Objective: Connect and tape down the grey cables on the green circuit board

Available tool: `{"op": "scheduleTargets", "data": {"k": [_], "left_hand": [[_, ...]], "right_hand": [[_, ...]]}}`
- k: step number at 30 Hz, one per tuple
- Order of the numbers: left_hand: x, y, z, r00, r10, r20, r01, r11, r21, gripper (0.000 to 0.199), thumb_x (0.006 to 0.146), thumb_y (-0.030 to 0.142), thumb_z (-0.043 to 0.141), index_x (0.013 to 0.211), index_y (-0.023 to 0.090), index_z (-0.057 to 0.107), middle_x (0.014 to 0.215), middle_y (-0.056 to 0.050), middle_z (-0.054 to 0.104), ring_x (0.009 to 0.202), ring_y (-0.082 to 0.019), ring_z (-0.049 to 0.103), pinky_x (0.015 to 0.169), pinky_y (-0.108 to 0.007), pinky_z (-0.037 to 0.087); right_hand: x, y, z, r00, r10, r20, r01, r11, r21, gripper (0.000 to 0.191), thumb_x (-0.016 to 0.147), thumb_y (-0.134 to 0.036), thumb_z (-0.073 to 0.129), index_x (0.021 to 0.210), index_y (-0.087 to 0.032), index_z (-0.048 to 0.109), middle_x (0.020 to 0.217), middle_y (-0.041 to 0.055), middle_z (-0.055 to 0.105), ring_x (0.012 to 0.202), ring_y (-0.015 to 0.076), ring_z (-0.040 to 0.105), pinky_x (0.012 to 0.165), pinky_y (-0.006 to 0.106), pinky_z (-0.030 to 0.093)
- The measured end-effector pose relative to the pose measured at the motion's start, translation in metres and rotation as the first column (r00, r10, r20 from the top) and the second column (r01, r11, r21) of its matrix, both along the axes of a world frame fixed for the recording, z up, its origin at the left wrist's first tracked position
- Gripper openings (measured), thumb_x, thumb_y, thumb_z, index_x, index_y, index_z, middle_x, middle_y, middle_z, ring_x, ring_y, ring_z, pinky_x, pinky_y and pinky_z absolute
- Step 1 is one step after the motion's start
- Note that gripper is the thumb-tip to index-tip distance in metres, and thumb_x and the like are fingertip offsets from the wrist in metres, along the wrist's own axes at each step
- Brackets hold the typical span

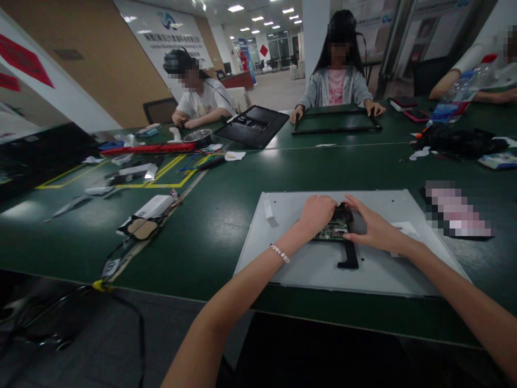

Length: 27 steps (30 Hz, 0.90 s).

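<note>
A green circuit board with black parts lies on a light grey panel in front of me. My left hand, with a beaded bracelet at the wrist, reaches over the board's upper left; its fingers are bent together at the top edge, and what they hold is hidden. At the board's right side is my right hand, thumb and fingers apart, with fingertips close to the top and right edges. A black bracket extends below the board toward me.
A small white block sits at the panel's upper left. Left on the table is a taped pack with cables. Across, a person's hands touch a black frame; a black laptop-like shell lies beside it. Bottles stand at right.
</note>
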<state>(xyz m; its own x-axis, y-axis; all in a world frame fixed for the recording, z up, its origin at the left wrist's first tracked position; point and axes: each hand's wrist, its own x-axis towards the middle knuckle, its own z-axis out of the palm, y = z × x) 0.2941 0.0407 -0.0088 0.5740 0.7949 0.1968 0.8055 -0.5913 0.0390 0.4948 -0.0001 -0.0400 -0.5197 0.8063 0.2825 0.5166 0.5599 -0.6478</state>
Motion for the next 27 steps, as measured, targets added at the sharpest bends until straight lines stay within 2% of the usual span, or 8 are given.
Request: {"op": "scheduleTargets", "data": {"k": [5, 11, 14, 17, 23, 27], "left_hand": [[-0.001, -0.005, 0.005, 1.000, -0.006, 0.023, 0.006, 1.000, -0.024, 0.024, 0.089, 0.017, 0.046, 0.091, 0.015, 0.070, 0.088, -0.010, 0.072, 0.082, -0.021, 0.067, 0.074, -0.031, 0.046], [-0.007, -0.009, 0.010, 0.995, 0.036, 0.089, -0.025, 0.992, -0.127, 0.039, 0.088, 0.014, 0.046, 0.124, 0.014, 0.058, 0.099, -0.011, 0.072, 0.087, -0.022, 0.067, 0.077, -0.032, 0.049], [-0.009, -0.009, 0.009, 0.991, 0.028, 0.133, -0.004, 0.984, -0.175, 0.034, 0.089, 0.013, 0.044, 0.119, 0.014, 0.061, 0.105, -0.011, 0.071, 0.094, -0.020, 0.066, 0.084, -0.032, 0.048], [-0.007, -0.011, 0.008, 0.994, 0.002, 0.108, 0.017, 0.984, -0.177, 0.030, 0.091, 0.012, 0.041, 0.108, 0.014, 0.066, 0.101, -0.011, 0.071, 0.093, -0.019, 0.065, 0.086, -0.032, 0.048], [0.001, -0.027, 0.007, 1.000, -0.018, -0.018, 0.017, 0.997, -0.070, 0.029, 0.091, 0.012, 0.039, 0.106, 0.010, 0.064, 0.106, -0.014, 0.066, 0.100, -0.023, 0.060, 0.090, -0.038, 0.045], [0.004, -0.038, 0.009, 0.996, 0.008, -0.086, -0.011, 0.999, -0.035, 0.030, 0.093, 0.012, 0.036, 0.110, 0.008, 0.061, 0.113, -0.016, 0.062, 0.108, -0.027, 0.052, 0.091, -0.042, 0.043]], "right_hand": [[0.000, 0.001, -0.001, 1.000, -0.009, 0.010, 0.009, 1.000, -0.002, 0.097, 0.079, -0.046, 0.067, 0.154, -0.027, 0.007, 0.152, 0.0146, 0.036, 0.136, 0.0331, 0.040, 0.110, 0.055, 0.034], [0.000, -0.001, 0.000, 1.000, 0.000, 0.017, 0.000, 1.000, -0.004, 0.096, 0.080, -0.046, 0.065, 0.154, -0.027, 0.005, 0.154, 0.0150, 0.033, 0.138, 0.0329, 0.037, 0.110, 0.056, 0.033], [0.000, -0.001, 0.000, 1.000, 0.001, 0.028, -0.001, 1.000, -0.011, 0.096, 0.081, -0.047, 0.065, 0.154, -0.027, 0.005, 0.154, 0.0150, 0.032, 0.138, 0.0318, 0.036, 0.111, 0.054, 0.033], [0.000, -0.001, 0.000, 0.999, -0.003, 0.037, 0.003, 1.000, -0.014, 0.096, 0.081, -0.047, 0.065, 0.154, -0.026, 0.005, 0.155, 0.0152, 0.031, 0.139, 0.0313, 0.035, 0.111, 0.053, 0.033], [0.001, 0.000, -0.003, 0.999, 0.002, 0.032, -0.002, 1.000, -0.003, 0.098, 0.080, -0.047, 0.065, 0.154, -0.026, 0.004, 0.156, 0.0142, 0.030, 0.140, 0.0315, 0.033, 0.112, 0.054, 0.031], [0.001, 0.001, -0.005, 1.000, 0.012, 0.027, -0.013, 1.000, 0.020, 0.097, 0.080, -0.046, 0.065, 0.154, -0.027, 0.004, 0.157, 0.0136, 0.027, 0.141, 0.0310, 0.031, 0.113, 0.053, 0.029]]}}
